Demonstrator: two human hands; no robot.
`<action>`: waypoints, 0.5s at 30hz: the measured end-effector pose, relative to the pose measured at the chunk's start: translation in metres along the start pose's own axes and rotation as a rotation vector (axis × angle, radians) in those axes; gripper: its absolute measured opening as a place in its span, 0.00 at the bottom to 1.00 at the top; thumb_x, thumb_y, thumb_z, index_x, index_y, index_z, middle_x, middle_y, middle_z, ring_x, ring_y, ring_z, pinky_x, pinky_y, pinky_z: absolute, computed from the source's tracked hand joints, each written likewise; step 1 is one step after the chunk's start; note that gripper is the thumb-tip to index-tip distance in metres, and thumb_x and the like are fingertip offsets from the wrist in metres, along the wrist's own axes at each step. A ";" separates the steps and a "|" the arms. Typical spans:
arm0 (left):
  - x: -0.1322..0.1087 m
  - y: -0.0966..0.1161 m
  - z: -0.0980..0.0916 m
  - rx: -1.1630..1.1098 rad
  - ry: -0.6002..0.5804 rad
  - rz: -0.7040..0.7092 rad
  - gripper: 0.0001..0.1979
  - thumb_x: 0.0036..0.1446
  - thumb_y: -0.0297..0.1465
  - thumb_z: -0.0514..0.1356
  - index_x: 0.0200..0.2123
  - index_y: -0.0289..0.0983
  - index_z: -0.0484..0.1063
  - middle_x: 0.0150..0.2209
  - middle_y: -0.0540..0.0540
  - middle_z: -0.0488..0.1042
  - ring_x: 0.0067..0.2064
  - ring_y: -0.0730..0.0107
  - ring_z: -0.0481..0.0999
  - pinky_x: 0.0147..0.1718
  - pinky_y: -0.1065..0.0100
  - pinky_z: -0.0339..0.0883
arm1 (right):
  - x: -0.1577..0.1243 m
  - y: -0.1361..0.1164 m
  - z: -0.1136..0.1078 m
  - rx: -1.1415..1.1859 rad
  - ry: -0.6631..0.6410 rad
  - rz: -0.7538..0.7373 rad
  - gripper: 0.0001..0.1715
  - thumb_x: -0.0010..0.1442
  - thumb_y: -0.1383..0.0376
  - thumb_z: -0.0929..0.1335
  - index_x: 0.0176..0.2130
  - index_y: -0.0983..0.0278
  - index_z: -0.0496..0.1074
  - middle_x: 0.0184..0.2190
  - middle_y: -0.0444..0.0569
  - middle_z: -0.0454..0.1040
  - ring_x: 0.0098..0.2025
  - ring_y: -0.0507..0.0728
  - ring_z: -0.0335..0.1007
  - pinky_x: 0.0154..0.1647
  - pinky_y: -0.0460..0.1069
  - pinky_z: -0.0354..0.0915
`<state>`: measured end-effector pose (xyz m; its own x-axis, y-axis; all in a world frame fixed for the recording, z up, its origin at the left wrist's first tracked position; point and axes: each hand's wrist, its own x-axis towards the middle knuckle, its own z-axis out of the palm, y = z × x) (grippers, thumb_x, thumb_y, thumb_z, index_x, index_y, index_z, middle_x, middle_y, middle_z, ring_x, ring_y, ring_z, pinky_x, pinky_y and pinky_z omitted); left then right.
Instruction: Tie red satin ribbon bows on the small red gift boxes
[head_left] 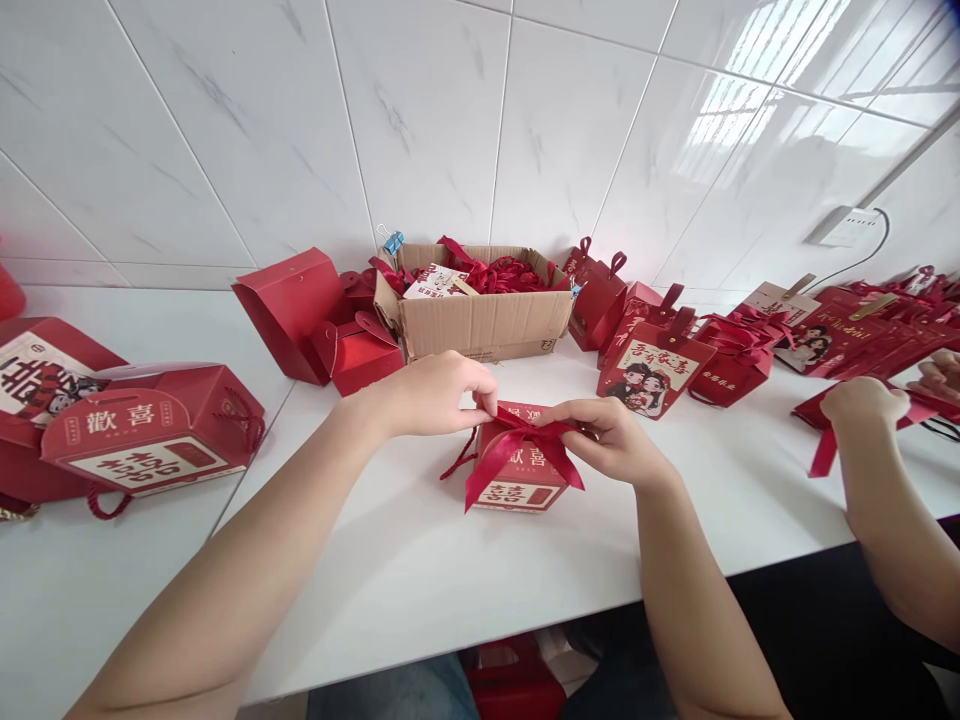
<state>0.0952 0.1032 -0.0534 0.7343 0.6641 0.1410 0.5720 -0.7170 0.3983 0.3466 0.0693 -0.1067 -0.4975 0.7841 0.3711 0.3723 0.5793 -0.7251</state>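
Note:
A small red gift box (517, 478) with gold lettering stands on the white table (420, 580) right in front of me. A red ribbon (517, 445) lies tied in a bow across its top, with tails hanging down the front. My left hand (435, 392) pinches the bow's left loop. My right hand (611, 438) pinches the right loop. Both hands are closed on the ribbon, just above the box.
A cardboard carton (480, 318) of red ribbons and cards sits behind the box. Larger red boxes (150, 430) stand at the left, folded red boxes (300, 310) beside the carton, and finished gift boxes (656, 365) at the right. Another person's hand (862, 405) holds a ribbon at the far right.

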 end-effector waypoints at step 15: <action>-0.004 0.004 -0.005 -0.047 0.017 0.019 0.05 0.53 0.29 0.58 0.34 0.40 0.73 0.38 0.49 0.75 0.42 0.67 0.73 0.38 0.68 0.65 | 0.002 0.001 0.000 -0.055 0.117 -0.035 0.17 0.53 0.75 0.63 0.40 0.64 0.75 0.31 0.46 0.77 0.27 0.49 0.64 0.26 0.45 0.62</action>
<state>0.0925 0.0988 -0.0481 0.7385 0.6539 0.1644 0.5396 -0.7194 0.4374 0.3461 0.0717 -0.1071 -0.4173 0.7817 0.4635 0.4001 0.6159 -0.6787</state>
